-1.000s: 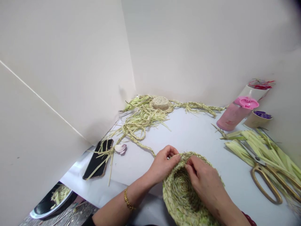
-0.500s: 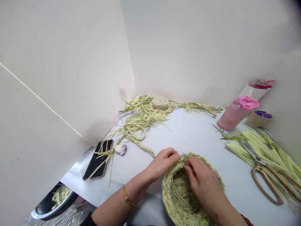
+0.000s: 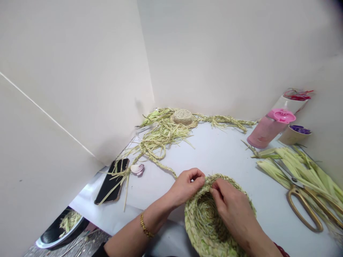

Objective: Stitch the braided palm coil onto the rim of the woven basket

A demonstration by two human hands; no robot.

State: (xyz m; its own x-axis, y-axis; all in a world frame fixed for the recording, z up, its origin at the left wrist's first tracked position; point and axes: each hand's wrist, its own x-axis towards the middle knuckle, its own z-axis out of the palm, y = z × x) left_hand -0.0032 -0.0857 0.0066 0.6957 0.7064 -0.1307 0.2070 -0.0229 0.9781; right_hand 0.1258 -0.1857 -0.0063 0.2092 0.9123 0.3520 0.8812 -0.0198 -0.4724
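A round hat of coiled, braided straw (image 3: 198,228) lies hollow side up at the table's near edge, partly covered by my right hand. On its far left rim, my left hand (image 3: 189,182) pinches the braid between thumb and forefinger. My right hand (image 3: 230,203) is closed at the rim's inner edge, thumb and forefinger pressed together; a needle or thread there is too small to make out. From beside my left hand, a long straw braid (image 3: 163,166) runs back to a loop and ends in loose strands over a phone (image 3: 111,185).
Scissors (image 3: 304,207) lie on pale husks (image 3: 286,167) at the right. Behind them stand a pink bottle (image 3: 264,132) and a cup (image 3: 293,135) with purple contents. A small straw hat (image 3: 183,117) sits among straw at the back. Garlic (image 3: 137,169) lies by the phone.
My left hand's thumb and finger have shifted very slightly along the rim, with a bit more gap between them behind the pinch. The rest looks the same.
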